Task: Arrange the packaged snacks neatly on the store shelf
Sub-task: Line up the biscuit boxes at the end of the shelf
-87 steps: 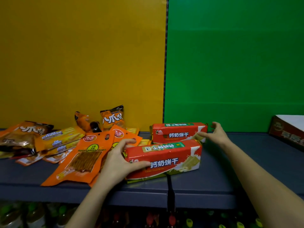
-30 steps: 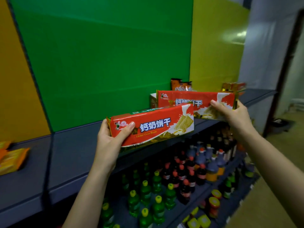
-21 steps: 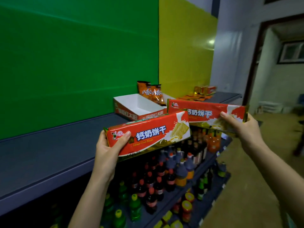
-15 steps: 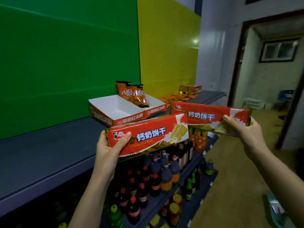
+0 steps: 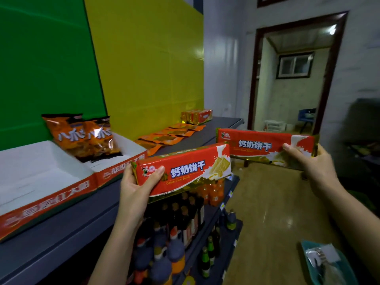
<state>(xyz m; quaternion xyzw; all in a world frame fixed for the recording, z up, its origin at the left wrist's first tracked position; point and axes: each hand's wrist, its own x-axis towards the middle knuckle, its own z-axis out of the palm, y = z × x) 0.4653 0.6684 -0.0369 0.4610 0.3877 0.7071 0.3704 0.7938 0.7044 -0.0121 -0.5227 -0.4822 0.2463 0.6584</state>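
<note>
My left hand point(image 5: 136, 189) grips the left end of a long red biscuit pack point(image 5: 191, 167), held in the air in front of the grey shelf point(image 5: 61, 225). My right hand point(image 5: 310, 167) grips the right end of a second red biscuit pack point(image 5: 261, 144), held out to the right, beyond the shelf's front edge. Both packs face me with their printed fronts. More red biscuit packs point(image 5: 197, 116) stand at the shelf's far end against the yellow backboard.
Two white-lined red display boxes point(image 5: 47, 194) sit on the shelf; the farther one holds orange snack bags point(image 5: 82, 136). Flat orange pouches point(image 5: 170, 135) lie in a row beyond. Bottles point(image 5: 174, 233) fill the lower shelves. A doorway point(image 5: 287, 79) opens right; a teal basket point(image 5: 329, 264) sits on the floor.
Both packs were lifted off the shelf from beside the pile of orange snacks. I have carried them rightwards along the shelf, past the display boxes, and the far biscuit packs have come into view.
</note>
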